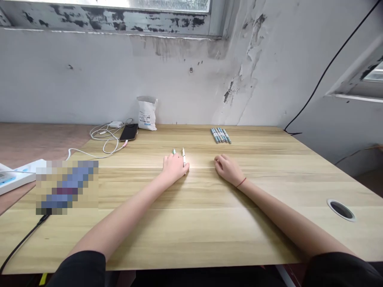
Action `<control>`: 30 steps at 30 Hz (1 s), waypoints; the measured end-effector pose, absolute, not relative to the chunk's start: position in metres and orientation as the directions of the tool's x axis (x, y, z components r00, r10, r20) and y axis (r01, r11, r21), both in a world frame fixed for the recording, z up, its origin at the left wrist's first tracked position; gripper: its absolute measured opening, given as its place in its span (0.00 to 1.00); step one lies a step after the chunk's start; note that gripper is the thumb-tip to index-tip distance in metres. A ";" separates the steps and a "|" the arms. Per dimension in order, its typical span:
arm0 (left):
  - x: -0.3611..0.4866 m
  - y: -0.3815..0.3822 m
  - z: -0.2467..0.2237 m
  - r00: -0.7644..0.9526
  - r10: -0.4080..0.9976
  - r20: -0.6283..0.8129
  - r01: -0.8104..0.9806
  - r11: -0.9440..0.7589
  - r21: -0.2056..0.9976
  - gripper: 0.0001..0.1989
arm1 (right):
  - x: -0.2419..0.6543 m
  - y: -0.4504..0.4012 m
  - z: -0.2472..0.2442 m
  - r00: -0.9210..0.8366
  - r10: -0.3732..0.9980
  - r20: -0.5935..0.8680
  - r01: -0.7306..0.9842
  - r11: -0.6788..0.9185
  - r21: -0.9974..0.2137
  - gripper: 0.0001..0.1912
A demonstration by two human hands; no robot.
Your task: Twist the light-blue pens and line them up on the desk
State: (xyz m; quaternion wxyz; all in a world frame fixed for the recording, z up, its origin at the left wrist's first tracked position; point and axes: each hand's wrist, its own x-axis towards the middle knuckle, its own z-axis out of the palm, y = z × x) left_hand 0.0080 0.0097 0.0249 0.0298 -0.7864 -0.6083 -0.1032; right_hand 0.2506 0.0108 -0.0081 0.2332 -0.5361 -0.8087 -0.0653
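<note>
**Left hand over two pens**

Nearer the person than the pen row [220, 135] and left of it, the left hand [174, 166] covers part of a green-tipped pen [174, 151] and a white pen [183, 156] on the tabletop [191, 231]; its grip cannot be told. The right hand [229, 169], fingers loosely closed, rests nearer than the row.

This looks like a plain room with a work desk, perhaps a simple office or study, though the view does not settle which: a wood-grain desk [209, 231] with a round cable hole [341, 210] stands against a worn wall [104, 75] with peeling paint, below a window [119, 16] whose frame is patchy and flaking. On the desk are a row of pens [220, 135], a phone [129, 132] with a white charging cable [112, 149] and a small white packet [147, 113], with a power strip [22, 175] by its left side
</note>
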 end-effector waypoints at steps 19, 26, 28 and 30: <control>0.002 -0.006 0.025 -0.044 0.686 0.726 0.670 -0.519 0.531 0.30 | 0.219 -0.025 0.003 -0.351 0.869 0.349 0.751 0.484 -0.450 0.12; 0.008 -0.006 0.011 0.688 0.439 0.577 0.645 -0.735 -0.210 0.09 | 0.221 -0.023 0.001 -0.399 0.774 0.491 0.810 0.548 -0.207 0.11; 0.012 -0.008 0.008 0.686 0.483 0.544 0.668 -0.714 -0.209 0.08 | 0.221 -0.024 0.004 -0.401 0.764 0.505 0.792 0.566 -0.228 0.12; 0.011 -0.009 0.006 0.666 0.516 0.538 0.693 -0.695 -0.191 0.09 | 0.222 -0.026 0.007 -0.415 0.774 0.478 0.765 0.581 -0.278 0.13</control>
